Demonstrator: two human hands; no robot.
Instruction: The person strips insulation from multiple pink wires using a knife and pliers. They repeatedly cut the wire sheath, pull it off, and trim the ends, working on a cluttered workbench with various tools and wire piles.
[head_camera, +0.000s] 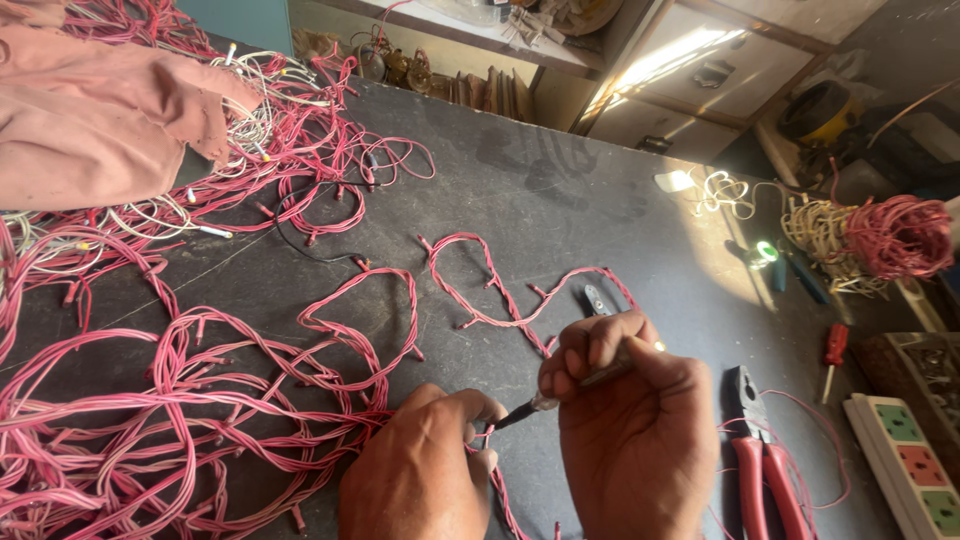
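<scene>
A thin dark tool (520, 412), looks like a soldering iron or probe, is being gripped by the right hand (630, 430), fingers curled tight around its handle with the tip angled down to the left. That tip is being aimed at a spot on the pink string-light wire (500, 300), which is being pinched between thumb and fingertips of the left hand (425, 470) right at the near edge of the dark table (560, 210). The rest of the wire is being left sprawled in loops and tangles all over the table's left side. Red-handled pliers (755, 460) are lying just right of the right hand, a small red screwdriver (832, 355) is sitting farther right, and a coiled wire bundle (880, 240) is resting near the far right edge. Pink cloth (90, 120) is bunched at top left.
</scene>
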